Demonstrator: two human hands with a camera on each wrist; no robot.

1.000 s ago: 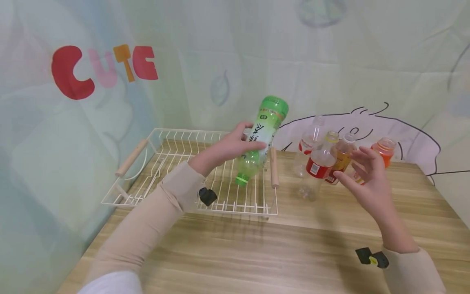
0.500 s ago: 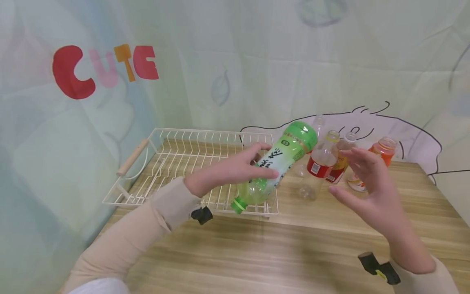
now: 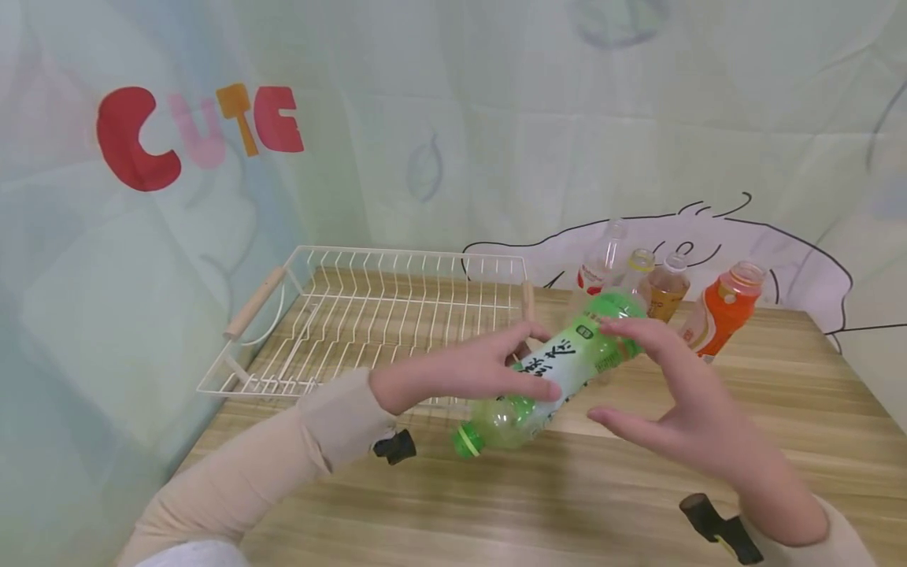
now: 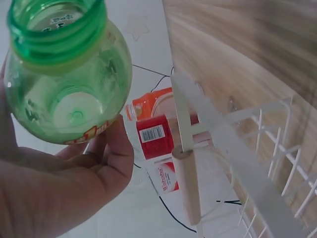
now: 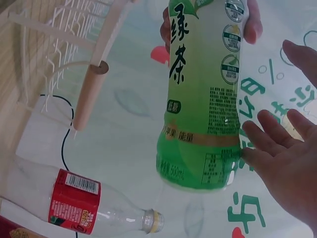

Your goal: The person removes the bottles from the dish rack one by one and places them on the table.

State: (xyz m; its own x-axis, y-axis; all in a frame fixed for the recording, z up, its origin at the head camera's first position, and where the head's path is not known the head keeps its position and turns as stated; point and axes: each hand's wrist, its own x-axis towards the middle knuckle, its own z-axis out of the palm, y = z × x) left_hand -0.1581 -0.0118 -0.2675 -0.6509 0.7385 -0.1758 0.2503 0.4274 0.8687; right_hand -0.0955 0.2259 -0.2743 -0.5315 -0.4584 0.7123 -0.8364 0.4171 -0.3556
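My left hand grips a green tea bottle round its middle, with the fingers behind it and the thumb across the front. The bottle is tilted over the table, base up to the right and neck down to the left. In the left wrist view its open green neck faces the camera. My right hand is spread at the bottle's base, thumb apart from the fingers. In the right wrist view, the right hand's fingers are beside the green label, uncurled.
A white wire dish rack with wooden handles stands at the left on the wooden table. Uncapped bottles stand at the back right: an orange one, an amber one and clear ones. Printed cloth hangs behind.
My left hand has brought the green tea bottle down and toward me from over the rack, tilting it nearer to level. Its base now lies by my right hand, which has shifted slightly left.
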